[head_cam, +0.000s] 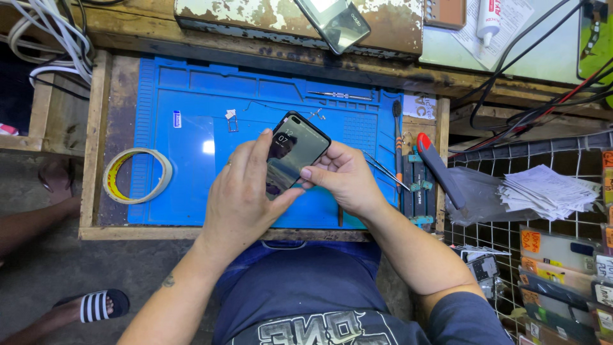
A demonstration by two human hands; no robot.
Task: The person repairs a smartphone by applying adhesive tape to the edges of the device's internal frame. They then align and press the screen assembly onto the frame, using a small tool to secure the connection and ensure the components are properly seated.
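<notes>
Blue work mat (185,172) on a wooden bench. Both hands clasp a lit smartphone (295,151): left hand (246,191) wraps its edge, right hand (343,176) pinches the other.

Light falls from above and is fairly bright and even over the middle of the view. A white patch of glare sits on the blue mat (191,147), and the lit phone screen (294,150) carries a soft sheen. The hands cast only faint, short shadows onto the mat. The lower left floor (45,268) lies dimmer, and the upper left corner is dark. Straight edges bow outward near the borders from the wide lens. Focus is sharp at centre, softer toward the corners.
</notes>
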